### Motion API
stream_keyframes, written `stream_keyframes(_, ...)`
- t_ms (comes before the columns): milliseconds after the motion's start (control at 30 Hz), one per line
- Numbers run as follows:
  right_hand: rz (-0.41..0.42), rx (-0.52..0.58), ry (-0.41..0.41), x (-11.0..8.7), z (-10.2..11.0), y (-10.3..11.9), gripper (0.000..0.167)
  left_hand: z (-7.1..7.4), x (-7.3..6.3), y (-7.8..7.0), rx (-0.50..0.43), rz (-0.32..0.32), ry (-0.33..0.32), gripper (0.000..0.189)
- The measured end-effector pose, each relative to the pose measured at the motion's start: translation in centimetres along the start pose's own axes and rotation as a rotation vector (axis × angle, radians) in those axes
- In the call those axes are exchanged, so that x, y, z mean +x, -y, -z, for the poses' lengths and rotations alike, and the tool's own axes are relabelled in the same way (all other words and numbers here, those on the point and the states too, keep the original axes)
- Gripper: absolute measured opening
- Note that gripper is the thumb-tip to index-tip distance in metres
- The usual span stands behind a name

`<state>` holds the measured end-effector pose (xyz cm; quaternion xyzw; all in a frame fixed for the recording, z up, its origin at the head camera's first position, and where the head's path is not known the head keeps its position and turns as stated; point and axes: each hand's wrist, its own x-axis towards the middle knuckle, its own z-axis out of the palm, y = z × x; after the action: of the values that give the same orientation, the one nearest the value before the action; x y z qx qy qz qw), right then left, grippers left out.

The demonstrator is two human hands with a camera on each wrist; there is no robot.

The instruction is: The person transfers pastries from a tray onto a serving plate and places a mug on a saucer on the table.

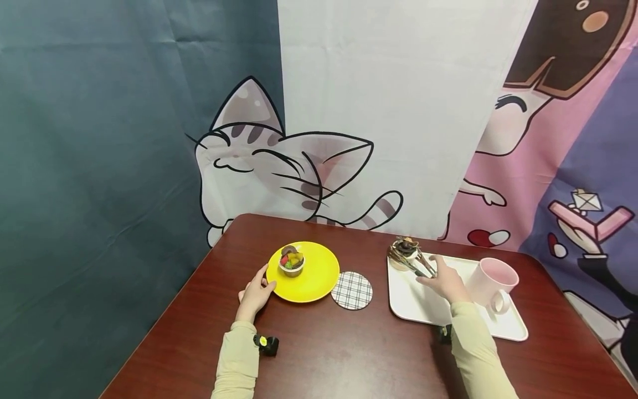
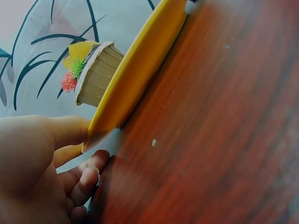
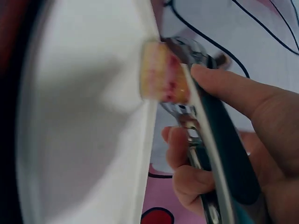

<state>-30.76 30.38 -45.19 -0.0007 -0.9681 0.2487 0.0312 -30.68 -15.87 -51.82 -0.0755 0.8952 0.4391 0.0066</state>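
My left hand (image 1: pixel 256 292) pinches the near-left rim of a yellow plate (image 1: pixel 316 285), thumb on top and fingers under the edge. On that plate stands a fruit-topped cupcake (image 1: pixel 292 268) in a pleated cup (image 2: pixel 97 77). My right hand (image 1: pixel 447 280) grips metal tongs (image 1: pixel 427 266) with dark teal handles (image 3: pixel 231 149). At the tray's far-left corner, the tong heads lie on either side of a small layered cake (image 3: pixel 163 72) with a dark topping. Whether they squeeze it is unclear. The cake is at the surface of the white tray (image 1: pixel 416 302).
A pink mug (image 1: pixel 485 282) stands on the tray's right part, beside my right forearm. Between plate and tray lies a round checked coaster (image 1: pixel 351 290). The brown table (image 1: pixel 344 349) ends at a printed cloth backdrop (image 1: pixel 399 111).
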Motion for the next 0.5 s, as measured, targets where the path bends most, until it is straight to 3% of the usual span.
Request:
stream_keyframes(67,-0.018,-0.02,0.001,-0.1,-0.5,-0.1,0.072,-0.1,-0.1,0.1,0.002,0.0,0.001,0.06)
stream_keyframes(267,0.018,-0.064,-0.055,-0.4,-1.8,-0.6,0.039,-0.2,-0.2,0.2,0.003,0.002,0.01,0.061)
stream_keyframes(500,0.065,-0.078,-0.122,-0.7,-2.6,-1.0,0.038,-0.1,0.0,0.2,0.006,0.0,0.004,0.06)
